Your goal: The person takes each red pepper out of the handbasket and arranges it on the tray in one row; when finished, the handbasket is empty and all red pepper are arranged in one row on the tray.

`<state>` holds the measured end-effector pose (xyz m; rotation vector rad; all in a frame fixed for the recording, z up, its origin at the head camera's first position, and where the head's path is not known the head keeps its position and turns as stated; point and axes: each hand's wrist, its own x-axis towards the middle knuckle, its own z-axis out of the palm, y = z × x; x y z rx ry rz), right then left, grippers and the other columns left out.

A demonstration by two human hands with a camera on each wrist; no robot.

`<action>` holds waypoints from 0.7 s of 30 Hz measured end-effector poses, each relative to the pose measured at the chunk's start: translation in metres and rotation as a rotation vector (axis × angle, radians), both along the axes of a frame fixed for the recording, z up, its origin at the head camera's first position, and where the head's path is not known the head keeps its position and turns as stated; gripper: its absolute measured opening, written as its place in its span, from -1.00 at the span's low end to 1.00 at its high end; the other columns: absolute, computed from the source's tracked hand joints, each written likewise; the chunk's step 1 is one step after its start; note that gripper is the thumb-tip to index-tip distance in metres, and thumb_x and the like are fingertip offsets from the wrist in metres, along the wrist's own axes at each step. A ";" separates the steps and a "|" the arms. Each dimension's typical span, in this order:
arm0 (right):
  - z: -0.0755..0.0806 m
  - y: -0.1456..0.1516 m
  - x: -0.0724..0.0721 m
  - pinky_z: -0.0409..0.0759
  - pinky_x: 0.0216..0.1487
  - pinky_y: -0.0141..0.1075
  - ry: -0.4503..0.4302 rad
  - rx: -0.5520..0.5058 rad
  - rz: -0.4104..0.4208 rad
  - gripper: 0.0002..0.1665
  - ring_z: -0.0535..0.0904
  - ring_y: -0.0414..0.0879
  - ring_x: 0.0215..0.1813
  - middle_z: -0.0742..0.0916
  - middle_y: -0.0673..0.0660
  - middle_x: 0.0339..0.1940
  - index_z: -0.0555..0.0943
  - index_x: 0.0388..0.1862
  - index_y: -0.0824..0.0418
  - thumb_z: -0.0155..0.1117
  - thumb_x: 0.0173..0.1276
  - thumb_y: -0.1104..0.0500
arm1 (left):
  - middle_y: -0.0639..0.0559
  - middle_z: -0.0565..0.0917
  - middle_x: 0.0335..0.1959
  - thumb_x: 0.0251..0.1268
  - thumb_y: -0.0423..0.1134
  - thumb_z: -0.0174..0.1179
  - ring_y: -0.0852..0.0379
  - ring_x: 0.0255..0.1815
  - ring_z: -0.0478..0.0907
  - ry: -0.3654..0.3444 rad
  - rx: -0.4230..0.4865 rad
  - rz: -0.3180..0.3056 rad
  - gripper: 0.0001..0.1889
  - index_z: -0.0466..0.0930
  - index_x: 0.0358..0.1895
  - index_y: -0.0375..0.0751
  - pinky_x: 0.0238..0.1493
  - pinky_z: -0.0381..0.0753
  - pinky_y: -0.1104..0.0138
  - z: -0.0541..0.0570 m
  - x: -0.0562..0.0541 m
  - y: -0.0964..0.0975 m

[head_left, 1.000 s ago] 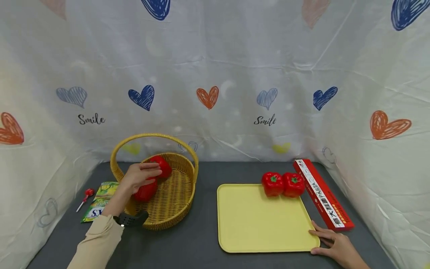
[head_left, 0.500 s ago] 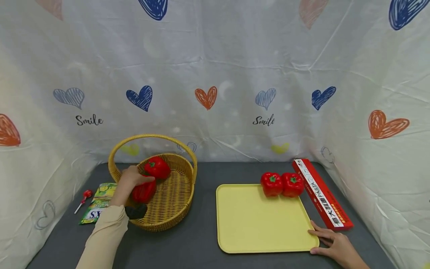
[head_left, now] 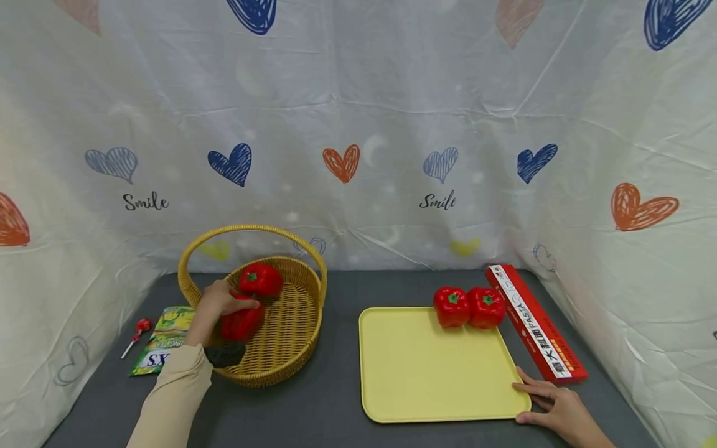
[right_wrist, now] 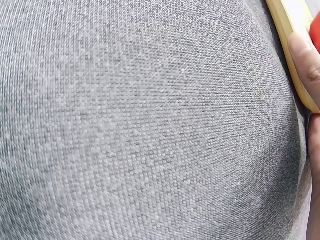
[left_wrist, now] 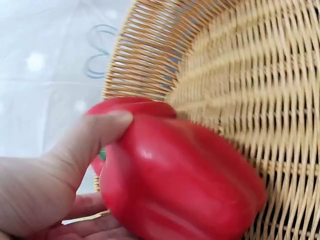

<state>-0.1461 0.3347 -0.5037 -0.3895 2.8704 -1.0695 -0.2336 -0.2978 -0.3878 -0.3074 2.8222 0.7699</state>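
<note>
In the head view, my left hand [head_left: 220,301] reaches into a wicker basket [head_left: 291,361] at the left and grips a red bell pepper [head_left: 242,323]. The left wrist view shows the thumb on top of this bell pepper [left_wrist: 185,175] and fingers partly hidden beneath it. A second bell pepper [head_left: 261,280] lies just behind it in the basket. My right hand [head_left: 560,407] holds the near right corner of a yellow tray [head_left: 442,373]. Two more bell peppers [head_left: 451,307] sit side by side at the tray's far right corner.
A long red pasta box [head_left: 538,323] lies right of the tray. Left of the basket are a green and yellow packet [head_left: 165,339] and a red lollipop [head_left: 143,325]. The basket's tall handle [head_left: 252,228] arches over it. A printed curtain [head_left: 386,124] hangs behind the table.
My left hand has come down from above the peppers and taken hold of the nearer one, which shifted slightly. The right hand keeps its place at the tray. The head view drifted slightly.
</note>
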 end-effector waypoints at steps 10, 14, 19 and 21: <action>0.001 0.001 0.000 0.68 -0.23 -0.36 -0.003 0.004 0.003 -0.25 0.36 -0.65 -0.01 0.54 0.46 0.17 0.69 0.00 0.29 0.59 -0.19 -0.08 | -0.51 0.34 0.23 0.18 0.05 0.32 -0.38 0.18 0.37 0.064 0.350 -0.134 -0.23 0.36 0.25 -0.53 0.05 0.55 -0.01 -0.002 0.014 -0.010; 0.000 0.001 -0.001 0.67 -0.24 -0.38 0.015 0.003 0.005 -0.26 0.35 -0.66 0.00 0.54 0.47 0.16 0.69 -0.01 0.30 0.59 -0.19 -0.05 | -0.46 0.29 0.31 0.22 -0.13 0.33 -0.38 0.30 0.29 0.117 0.585 -0.242 -0.30 0.29 0.32 -0.46 0.08 0.58 0.09 -0.014 0.010 -0.010; 0.000 0.000 -0.001 0.67 -0.23 -0.38 0.000 0.004 -0.005 -0.25 0.36 -0.65 -0.02 0.54 0.46 0.17 0.69 -0.01 0.29 0.59 -0.20 -0.07 | -0.36 0.34 0.32 0.17 -0.20 0.37 -0.33 0.34 0.27 0.164 0.698 -0.338 -0.31 0.30 0.34 -0.35 0.10 0.57 0.16 -0.020 0.002 -0.007; 0.000 -0.001 0.000 0.68 -0.22 -0.36 -0.014 0.003 -0.009 -0.25 0.37 -0.64 -0.02 0.53 0.45 0.18 0.69 0.00 0.29 0.59 -0.20 -0.08 | -0.32 0.35 0.32 0.15 -0.20 0.38 -0.28 0.36 0.27 0.187 0.712 -0.352 -0.31 0.32 0.33 -0.31 0.15 0.53 0.20 -0.020 0.000 -0.004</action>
